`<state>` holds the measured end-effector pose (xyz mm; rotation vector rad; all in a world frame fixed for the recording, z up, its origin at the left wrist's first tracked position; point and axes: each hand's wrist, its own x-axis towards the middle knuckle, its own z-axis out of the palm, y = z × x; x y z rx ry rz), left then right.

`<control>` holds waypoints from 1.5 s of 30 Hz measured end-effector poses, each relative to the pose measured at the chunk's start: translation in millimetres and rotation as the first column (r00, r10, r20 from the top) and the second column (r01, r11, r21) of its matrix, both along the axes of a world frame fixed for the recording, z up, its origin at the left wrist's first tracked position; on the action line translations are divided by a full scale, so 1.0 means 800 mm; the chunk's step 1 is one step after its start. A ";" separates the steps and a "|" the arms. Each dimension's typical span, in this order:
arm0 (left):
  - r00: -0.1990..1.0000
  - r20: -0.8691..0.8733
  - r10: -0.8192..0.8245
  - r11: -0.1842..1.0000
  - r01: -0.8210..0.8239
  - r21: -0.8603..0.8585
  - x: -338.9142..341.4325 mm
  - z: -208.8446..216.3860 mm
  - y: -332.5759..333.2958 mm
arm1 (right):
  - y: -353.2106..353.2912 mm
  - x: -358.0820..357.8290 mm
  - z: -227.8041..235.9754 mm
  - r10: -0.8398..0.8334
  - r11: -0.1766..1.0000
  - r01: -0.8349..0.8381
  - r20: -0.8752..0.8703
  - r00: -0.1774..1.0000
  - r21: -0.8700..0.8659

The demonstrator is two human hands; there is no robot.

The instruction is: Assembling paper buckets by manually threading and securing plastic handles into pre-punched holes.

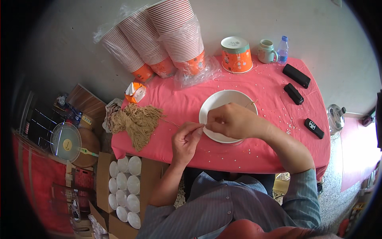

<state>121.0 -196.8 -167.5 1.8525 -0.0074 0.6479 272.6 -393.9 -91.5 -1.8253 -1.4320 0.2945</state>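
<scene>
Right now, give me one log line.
left hand: pinching thread | right hand: pinched over bowl, item too small to tell | yarn: left of bowl | cups: stacked at back

Pale-green mug just beside blue-capped btl; inverted orange tub to L. Blk remote nr R edge; film-wrapped paper-cup stacks far L.

Pinched left grip beside right grip

Soft light across the wall, white glare at far right (fisheye rim bent, corners black).
</scene>
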 end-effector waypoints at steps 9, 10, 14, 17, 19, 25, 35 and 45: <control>0.997 0.059 -0.051 0.998 0.048 0.051 0.004 0.009 -0.003 | -0.002 0.000 0.021 0.031 0.992 0.009 -0.308 0.951 0.127; 0.997 0.058 -0.050 0.998 0.047 0.050 0.005 0.010 -0.003 | 0.000 0.001 0.017 0.055 0.984 0.003 -0.324 0.944 0.176; 0.997 0.040 -0.060 0.994 0.056 0.093 0.006 0.018 -0.004 | -0.005 0.001 0.023 0.092 0.983 -0.025 -0.376 0.922 0.180; 0.994 -0.011 -0.106 0.994 0.106 -0.005 0.005 0.013 0.001 | -0.008 0.001 0.027 0.113 0.985 -0.054 -0.374 0.920 0.165; 0.988 -0.047 -0.146 0.982 0.140 -0.127 0.004 0.004 0.006 | -0.011 -0.001 0.035 0.148 0.983 -0.102 -0.322 0.935 0.155; 0.989 -0.009 -0.147 0.967 0.142 -0.213 0.009 0.006 0.000 | -0.014 0.006 0.034 0.177 0.977 -0.139 -0.246 0.953 0.164; 0.977 0.173 -0.127 0.809 0.001 0.588 0.018 0.040 0.030 | -0.030 0.013 0.042 0.113 0.975 -0.118 0.040 0.993 0.187; 0.965 0.255 0.067 0.909 -0.165 0.384 0.019 0.043 0.059 | -0.044 0.041 0.042 -0.062 0.998 0.059 0.351 0.934 0.020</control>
